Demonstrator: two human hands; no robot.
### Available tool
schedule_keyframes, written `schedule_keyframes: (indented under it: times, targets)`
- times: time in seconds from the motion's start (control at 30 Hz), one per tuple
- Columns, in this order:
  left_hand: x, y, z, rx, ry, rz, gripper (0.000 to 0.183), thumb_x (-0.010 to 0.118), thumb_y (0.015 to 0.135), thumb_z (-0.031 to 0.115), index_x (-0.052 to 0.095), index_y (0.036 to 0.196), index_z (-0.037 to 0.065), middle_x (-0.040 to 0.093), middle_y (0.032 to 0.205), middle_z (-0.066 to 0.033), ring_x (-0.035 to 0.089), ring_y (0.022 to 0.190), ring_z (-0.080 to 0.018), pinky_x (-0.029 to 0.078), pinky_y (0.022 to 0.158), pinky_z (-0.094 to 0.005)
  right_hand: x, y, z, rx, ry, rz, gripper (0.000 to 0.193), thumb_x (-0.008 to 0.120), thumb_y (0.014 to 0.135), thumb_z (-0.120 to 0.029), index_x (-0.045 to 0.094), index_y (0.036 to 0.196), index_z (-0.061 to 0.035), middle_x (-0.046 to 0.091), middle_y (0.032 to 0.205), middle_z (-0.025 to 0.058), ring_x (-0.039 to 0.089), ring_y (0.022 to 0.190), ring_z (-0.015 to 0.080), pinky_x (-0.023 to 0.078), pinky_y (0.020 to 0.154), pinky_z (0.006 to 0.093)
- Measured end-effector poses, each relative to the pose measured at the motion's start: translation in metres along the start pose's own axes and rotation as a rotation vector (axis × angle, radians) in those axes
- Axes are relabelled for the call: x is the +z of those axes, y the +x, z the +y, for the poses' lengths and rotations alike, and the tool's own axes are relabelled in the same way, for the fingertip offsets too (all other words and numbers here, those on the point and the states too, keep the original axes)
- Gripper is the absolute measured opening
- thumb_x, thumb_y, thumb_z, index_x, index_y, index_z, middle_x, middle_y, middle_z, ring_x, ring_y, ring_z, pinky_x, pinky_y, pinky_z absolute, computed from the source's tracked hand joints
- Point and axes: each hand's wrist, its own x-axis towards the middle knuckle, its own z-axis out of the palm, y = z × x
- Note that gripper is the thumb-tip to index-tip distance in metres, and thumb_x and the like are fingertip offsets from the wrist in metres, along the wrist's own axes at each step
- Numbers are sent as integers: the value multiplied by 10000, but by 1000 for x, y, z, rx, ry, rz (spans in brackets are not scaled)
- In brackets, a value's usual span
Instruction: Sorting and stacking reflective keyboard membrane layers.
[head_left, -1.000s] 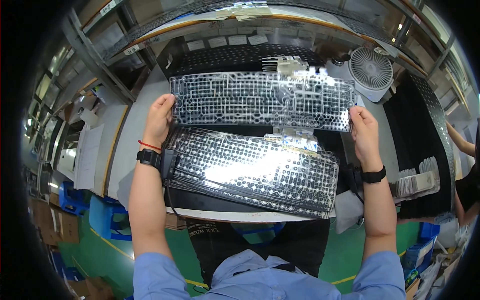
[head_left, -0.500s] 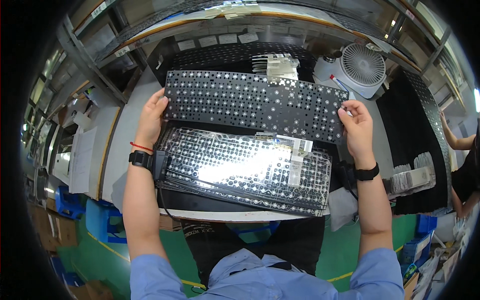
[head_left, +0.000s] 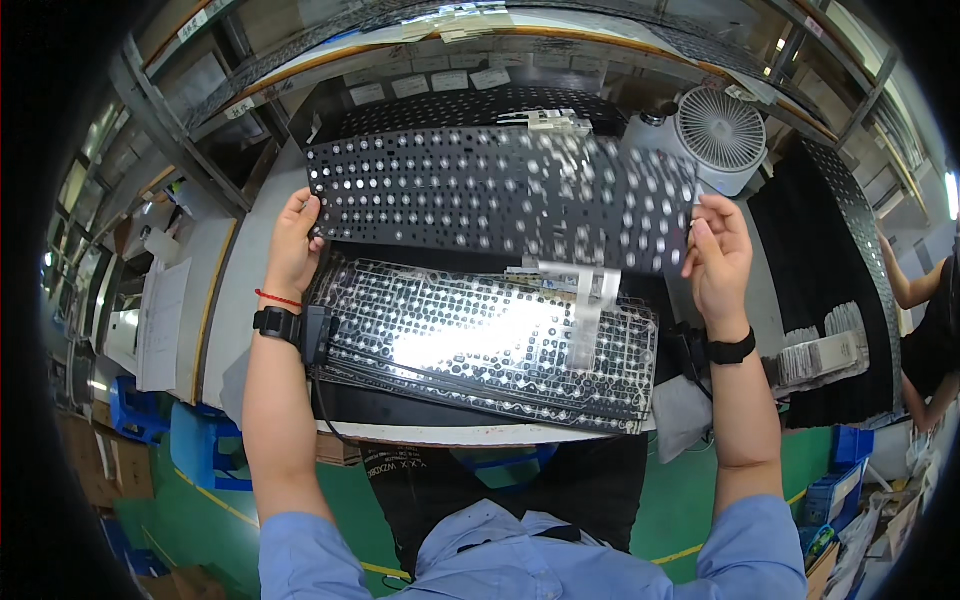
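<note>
Gripping only the ends, with light and even tension, should spare the black, silver-dotted keyboard membrane sheet from kinks where it hangs beyond the far edge of the membrane stack. The left hand pinches its left end, the right hand its blurred right end, forearms reaching forward either side of the stack.
</note>
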Motion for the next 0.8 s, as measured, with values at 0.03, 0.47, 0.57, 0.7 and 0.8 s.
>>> schedule_keyframes:
  times: [0.03, 0.47, 0.57, 0.7, 0.8]
  targets:
    - [-4, 2, -1, -6, -13, 15, 209, 532, 998, 202, 572, 1149, 64, 614, 867, 56, 494, 615, 34, 370, 476, -106, 3, 0, -3, 27, 32, 2, 258, 543, 962, -80, 500, 1202, 5, 620, 965, 70, 591, 629, 85, 451, 487, 171]
    - [-9, 4, -1, 29, -125, 123, 482, 492, 1013, 225, 359, 1421, 7, 507, 1349, -160, 580, 1051, -172, 485, 869, -257, 1, 5, 6, 348, -283, -150, 295, 556, 977, -225, 559, 1202, -33, 632, 1052, 74, 602, 795, 105, 473, 626, 214]
    - [-7, 2, 1, -35, -71, 104, 460, 484, 1015, 245, 390, 1404, 18, 536, 1318, -131, 585, 1018, -148, 485, 838, -251, 5, 4, 7, 402, -315, -290, 411, 576, 967, -250, 510, 1322, -53, 594, 1204, 87, 573, 1026, 156, 473, 848, 283]
    - [-1, 1, 4, -73, -46, 50, 425, 486, 1014, 250, 434, 1373, 29, 563, 1287, -110, 592, 984, -132, 484, 815, -247, 0, 5, 25, 397, -293, -525, 602, 575, 962, -350, 383, 1460, -71, 410, 1470, 129, 387, 1335, 233, 281, 1116, 357]
    - [5, -2, 6, -95, -25, 23, 408, 493, 1010, 248, 461, 1353, 29, 578, 1269, -108, 595, 976, -131, 483, 812, -247, 1, 7, 27, 398, -296, -609, 647, 561, 953, -432, 393, 1455, -60, 358, 1503, 133, 295, 1409, 236, 229, 1141, 356]
